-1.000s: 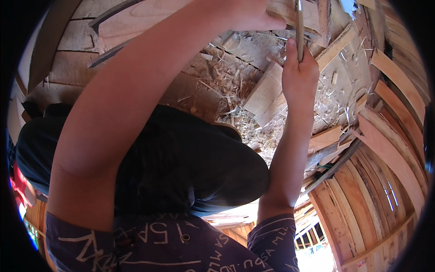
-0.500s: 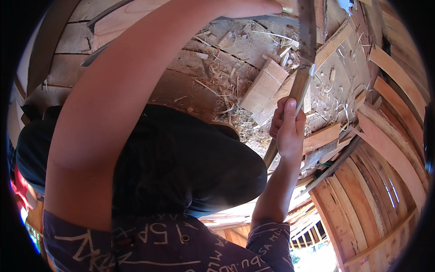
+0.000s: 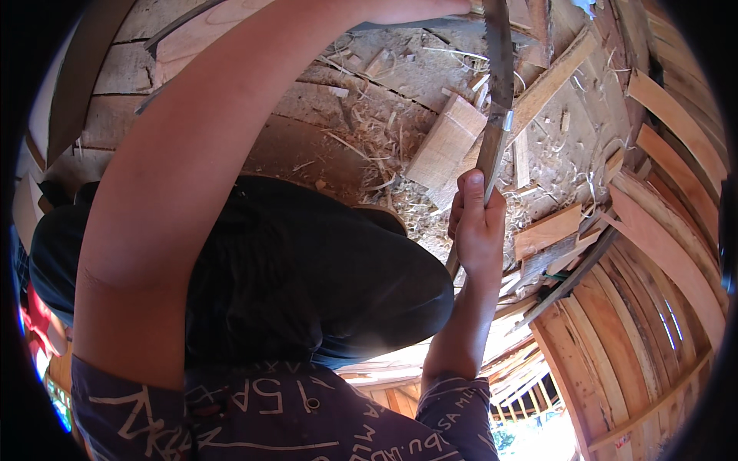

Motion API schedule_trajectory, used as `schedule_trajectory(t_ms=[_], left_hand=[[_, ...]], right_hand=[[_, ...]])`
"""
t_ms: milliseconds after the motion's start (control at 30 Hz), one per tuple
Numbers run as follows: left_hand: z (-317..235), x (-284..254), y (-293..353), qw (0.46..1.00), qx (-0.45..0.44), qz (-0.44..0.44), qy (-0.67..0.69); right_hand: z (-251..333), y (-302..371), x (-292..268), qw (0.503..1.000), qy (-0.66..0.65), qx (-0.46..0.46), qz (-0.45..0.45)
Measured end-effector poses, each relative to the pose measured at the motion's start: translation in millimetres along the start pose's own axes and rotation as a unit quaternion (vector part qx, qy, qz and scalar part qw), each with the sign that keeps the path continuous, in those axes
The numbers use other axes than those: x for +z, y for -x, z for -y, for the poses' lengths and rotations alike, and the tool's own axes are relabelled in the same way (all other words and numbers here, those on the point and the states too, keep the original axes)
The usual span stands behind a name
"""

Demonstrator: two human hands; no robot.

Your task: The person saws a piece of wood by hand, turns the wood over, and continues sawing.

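Observation:
My right hand (image 3: 478,223) is closed around the long wooden handle of a handsaw (image 3: 500,65), thumb along the handle's upper side. The narrow toothed metal blade runs away from me and past the top edge of the view; a metal collar joins it to the handle. My left arm reaches across to the far side, where my left hand (image 3: 415,9) lies at the top edge beside the blade, over a grey-edged board (image 3: 446,24). Most of its fingers are out of view. What the blade touches at its far end is cut off.
Wood offcuts, such as a short block (image 3: 447,142), and curled shavings (image 3: 384,157) litter the plank floor. A long strip of wood (image 3: 557,77) lies right of the saw. Curved planks and ribs (image 3: 669,203) rise at the right. My bent knee (image 3: 384,284) is close to my right forearm.
My right hand and the saw have shifted slightly left, and the handle has come a little toward me. The left hand has moved slightly left and up, still at the top edge.

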State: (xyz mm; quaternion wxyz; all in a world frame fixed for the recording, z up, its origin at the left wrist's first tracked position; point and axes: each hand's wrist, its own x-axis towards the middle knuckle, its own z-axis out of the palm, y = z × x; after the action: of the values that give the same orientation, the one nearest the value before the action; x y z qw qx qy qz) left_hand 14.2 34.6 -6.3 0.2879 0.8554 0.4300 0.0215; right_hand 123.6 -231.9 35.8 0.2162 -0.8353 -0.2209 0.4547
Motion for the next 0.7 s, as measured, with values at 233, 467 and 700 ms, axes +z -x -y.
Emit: schedule_trajectory(t_ms=[233, 467, 700], left_hand=[[2.0, 1.7, 0.8, 1.0, -0.004, -0.011, -0.006], [2.0, 8.8, 6.5, 0.997, 0.039, -0.058, -0.035], [5.7, 17.1, 10.4, 0.994, 0.05, -0.097, -0.003]], right_hand=[[14.5, -6.8, -2.0, 0.998, 0.069, 0.004, -0.012], [18.4, -17.9, -9.4, 0.996, 0.086, 0.011, -0.006], [68.6, -79.1, 10.8, 0.994, 0.11, -0.006, -0.018]])
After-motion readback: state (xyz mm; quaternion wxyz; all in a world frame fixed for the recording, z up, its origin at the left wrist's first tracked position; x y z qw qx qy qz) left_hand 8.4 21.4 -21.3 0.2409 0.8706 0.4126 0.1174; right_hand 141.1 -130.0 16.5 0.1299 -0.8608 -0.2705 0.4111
